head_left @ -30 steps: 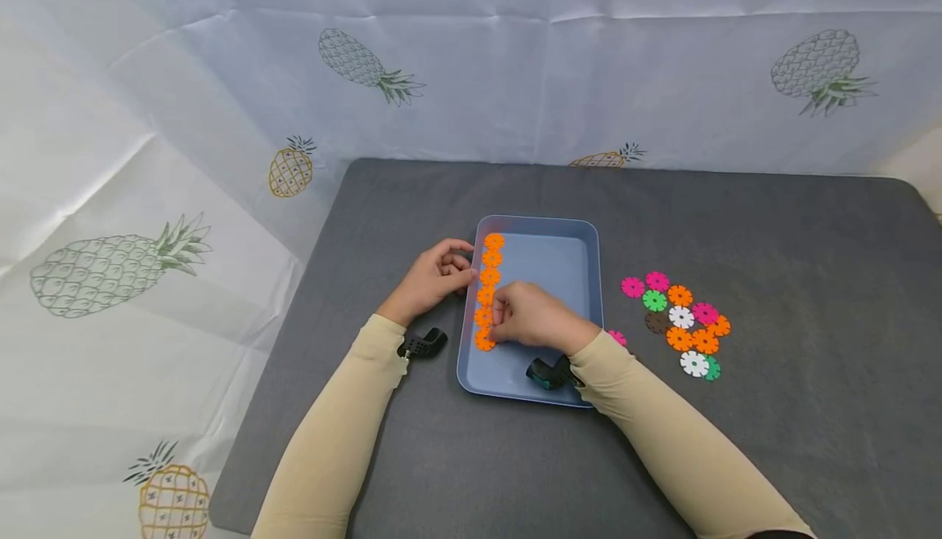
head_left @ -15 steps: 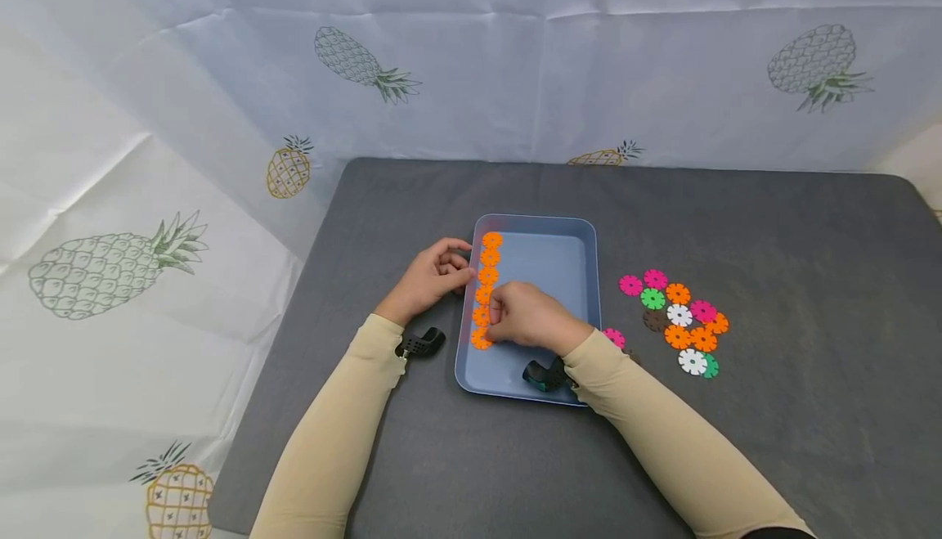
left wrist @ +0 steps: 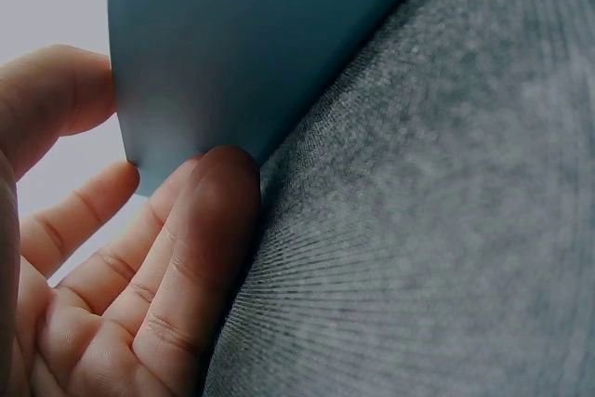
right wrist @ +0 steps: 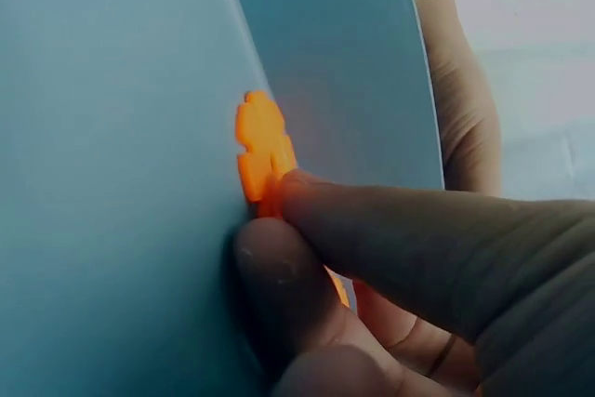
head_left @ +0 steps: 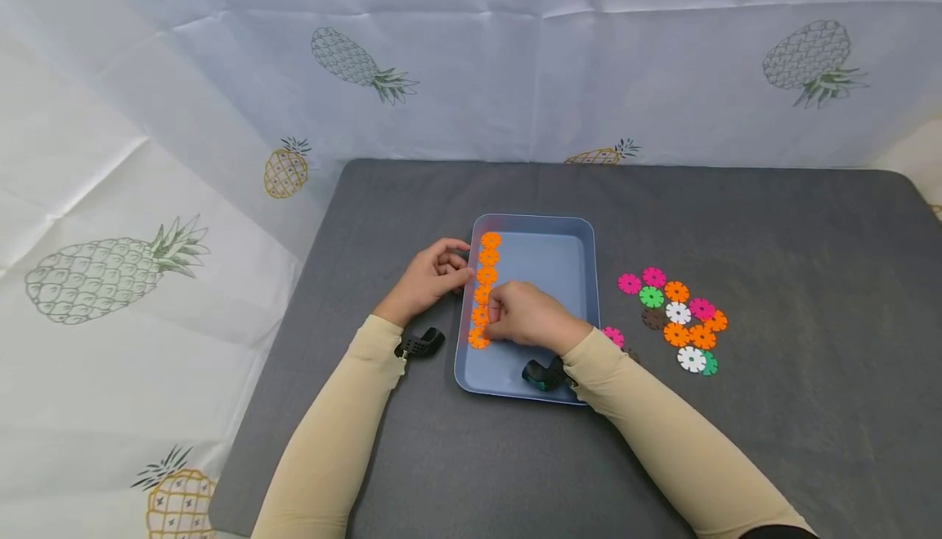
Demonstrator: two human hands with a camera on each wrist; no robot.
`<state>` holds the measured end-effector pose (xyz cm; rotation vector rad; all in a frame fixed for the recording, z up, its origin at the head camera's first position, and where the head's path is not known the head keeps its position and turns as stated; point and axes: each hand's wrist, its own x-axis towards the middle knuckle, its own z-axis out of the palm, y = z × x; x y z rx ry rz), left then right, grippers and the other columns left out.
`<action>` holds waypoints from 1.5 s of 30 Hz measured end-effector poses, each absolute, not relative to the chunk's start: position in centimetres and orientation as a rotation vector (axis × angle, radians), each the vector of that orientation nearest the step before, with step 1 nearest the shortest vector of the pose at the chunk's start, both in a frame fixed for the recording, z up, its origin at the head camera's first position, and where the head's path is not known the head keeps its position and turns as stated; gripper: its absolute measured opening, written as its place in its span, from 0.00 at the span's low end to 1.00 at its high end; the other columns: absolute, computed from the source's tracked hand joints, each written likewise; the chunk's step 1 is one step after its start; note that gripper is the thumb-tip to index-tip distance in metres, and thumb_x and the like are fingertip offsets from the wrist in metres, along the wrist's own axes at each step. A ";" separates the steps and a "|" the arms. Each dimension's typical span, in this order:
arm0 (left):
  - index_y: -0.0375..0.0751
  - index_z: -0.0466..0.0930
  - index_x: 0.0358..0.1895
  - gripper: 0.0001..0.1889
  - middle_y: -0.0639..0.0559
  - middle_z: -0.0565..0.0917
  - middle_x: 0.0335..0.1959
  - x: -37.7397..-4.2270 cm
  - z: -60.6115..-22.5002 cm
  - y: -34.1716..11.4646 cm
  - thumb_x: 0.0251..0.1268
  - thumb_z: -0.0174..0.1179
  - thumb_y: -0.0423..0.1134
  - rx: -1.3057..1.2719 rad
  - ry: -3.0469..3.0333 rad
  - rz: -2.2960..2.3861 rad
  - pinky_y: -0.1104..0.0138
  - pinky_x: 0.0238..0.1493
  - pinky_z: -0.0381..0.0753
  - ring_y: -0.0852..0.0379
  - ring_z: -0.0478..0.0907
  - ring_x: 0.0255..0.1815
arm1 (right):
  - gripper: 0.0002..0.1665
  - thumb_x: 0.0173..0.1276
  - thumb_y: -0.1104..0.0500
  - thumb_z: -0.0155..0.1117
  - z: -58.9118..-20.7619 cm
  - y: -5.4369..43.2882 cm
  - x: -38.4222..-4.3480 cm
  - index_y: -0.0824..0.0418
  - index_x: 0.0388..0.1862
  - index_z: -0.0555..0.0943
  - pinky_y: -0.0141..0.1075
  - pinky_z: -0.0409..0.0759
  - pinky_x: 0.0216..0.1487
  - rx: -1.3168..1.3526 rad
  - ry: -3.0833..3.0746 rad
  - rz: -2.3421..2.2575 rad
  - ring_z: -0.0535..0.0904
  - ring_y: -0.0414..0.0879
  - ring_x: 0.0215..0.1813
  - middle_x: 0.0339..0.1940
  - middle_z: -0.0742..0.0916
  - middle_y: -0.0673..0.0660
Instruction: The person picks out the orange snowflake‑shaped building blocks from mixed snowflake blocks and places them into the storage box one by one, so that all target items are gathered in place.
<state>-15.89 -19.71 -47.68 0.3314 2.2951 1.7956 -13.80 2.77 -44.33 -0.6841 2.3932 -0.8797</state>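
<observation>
While the right hand (head_left: 531,316) pinched an orange disc (right wrist: 263,152) between thumb and forefinger, the disc sat low in the orange row (head_left: 483,285) along the tray's (head_left: 548,232) left wall. Left hand (head_left: 428,277) gripped the tray's left rim, fingers curled round the edge; the left wrist view confirmed thumb and fingers either side of the wall.

Change vs. 1 s ago: minimal. Right hand held the same spot at the row's near end; the row itself looked unshifted, approx. 6 discs. Left hand unchanged. Slight frame drift = head camera, not the work.

Judgement: disc seating was in progress, not released; fingertips hid the joint, so engagement cannot be confirmed.

Loose discs (head_left: 675,316) lay on the mat (head_left: 773,236) right of the tray, well apart from both hands.
</observation>
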 end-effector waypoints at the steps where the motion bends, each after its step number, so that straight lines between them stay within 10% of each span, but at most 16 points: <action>1: 0.31 0.73 0.67 0.23 0.43 0.85 0.41 -15.9 -47.7 -19.7 0.73 0.65 0.32 0.330 2.291 1.800 0.67 0.40 0.84 0.56 0.82 0.32 | 0.16 0.65 0.55 0.79 -44.3 2.8 -13.8 0.55 0.25 0.80 0.33 0.70 0.24 -0.689 2.393 -0.883 0.74 0.42 0.20 0.18 0.81 0.49; 17: 0.28 0.71 0.68 0.24 0.37 0.86 0.43 -15.8 -47.7 -19.9 0.74 0.64 0.29 0.295 2.276 1.807 0.68 0.39 0.83 0.55 0.81 0.32 | 0.14 0.80 0.57 0.61 -42.8 4.2 -14.0 0.62 0.33 0.83 0.35 0.69 0.27 -0.690 2.334 -1.045 0.71 0.43 0.21 0.24 0.86 0.54; 45: 0.31 0.72 0.67 0.23 0.43 0.85 0.42 -15.9 -47.6 -19.8 0.73 0.64 0.31 0.322 2.265 1.807 0.67 0.41 0.85 0.56 0.82 0.32 | 0.12 0.79 0.55 0.64 -40.1 15.5 -13.7 0.61 0.37 0.84 0.38 0.74 0.32 -0.469 2.568 -1.066 0.76 0.48 0.31 0.28 0.86 0.57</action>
